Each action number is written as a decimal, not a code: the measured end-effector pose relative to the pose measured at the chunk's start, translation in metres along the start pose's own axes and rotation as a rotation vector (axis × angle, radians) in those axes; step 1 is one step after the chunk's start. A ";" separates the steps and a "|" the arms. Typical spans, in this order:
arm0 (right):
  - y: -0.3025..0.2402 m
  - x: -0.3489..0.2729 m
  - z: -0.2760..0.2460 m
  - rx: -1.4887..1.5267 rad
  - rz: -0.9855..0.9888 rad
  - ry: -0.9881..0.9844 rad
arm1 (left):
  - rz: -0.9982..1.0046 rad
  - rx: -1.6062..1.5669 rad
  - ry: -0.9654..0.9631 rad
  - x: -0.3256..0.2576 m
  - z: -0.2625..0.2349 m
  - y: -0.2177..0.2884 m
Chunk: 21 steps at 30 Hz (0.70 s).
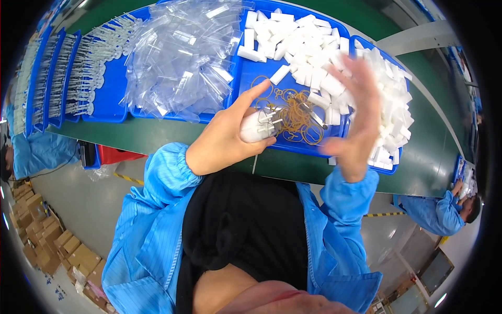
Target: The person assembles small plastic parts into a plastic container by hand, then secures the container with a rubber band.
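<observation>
My left hand (pixel 230 125) is closed around a white rounded piece with metal prongs (pixel 256 127), which looks like a plug; its thumb and index finger stretch outward. Thin dark lines cross the prongs, too fine to make out. Just past it, a heap of tan rubber bands (pixel 300 118) lies in the blue tray (pixel 253 86). My right hand (pixel 361 110) is raised over the tray's right side, smeared by motion, with fingers apart and nothing visible in them. Behind and beneath it are many small white blocks (pixel 298 39).
A pile of clear plastic bags (pixel 183 57) fills the tray left of centre. Stacked blue trays (pixel 68 78) at far left hold rows of pale thin-stemmed parts. More white blocks (pixel 395 104) fill the right tray. A co-worker in blue (pixel 436 212) sits at far right; cardboard boxes (pixel 78 256) stand lower left.
</observation>
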State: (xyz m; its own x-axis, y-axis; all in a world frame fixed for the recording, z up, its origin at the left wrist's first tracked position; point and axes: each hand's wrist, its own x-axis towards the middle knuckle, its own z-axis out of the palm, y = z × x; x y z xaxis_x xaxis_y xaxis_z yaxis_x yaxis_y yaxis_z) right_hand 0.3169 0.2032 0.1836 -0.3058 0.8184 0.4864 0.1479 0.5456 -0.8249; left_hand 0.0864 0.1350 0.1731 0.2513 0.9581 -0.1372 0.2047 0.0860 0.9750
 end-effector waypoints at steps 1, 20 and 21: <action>-0.012 0.007 -0.006 0.099 0.100 0.131 | -0.049 -0.025 -0.024 0.000 -0.001 0.002; -0.005 -0.006 -0.008 -0.434 0.090 -0.552 | 0.082 -0.213 -0.057 -0.005 -0.023 0.000; 0.000 -0.010 -0.019 0.000 0.269 -0.617 | 0.040 -0.545 -0.085 -0.008 -0.025 -0.007</action>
State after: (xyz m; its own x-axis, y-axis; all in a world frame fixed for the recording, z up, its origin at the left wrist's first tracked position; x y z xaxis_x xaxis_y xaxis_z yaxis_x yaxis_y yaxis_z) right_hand 0.3383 0.1986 0.1843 -0.7399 0.6726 0.0098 0.2945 0.3370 -0.8943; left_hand 0.0593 0.1332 0.1721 0.3293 0.9400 -0.0894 -0.3206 0.2004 0.9258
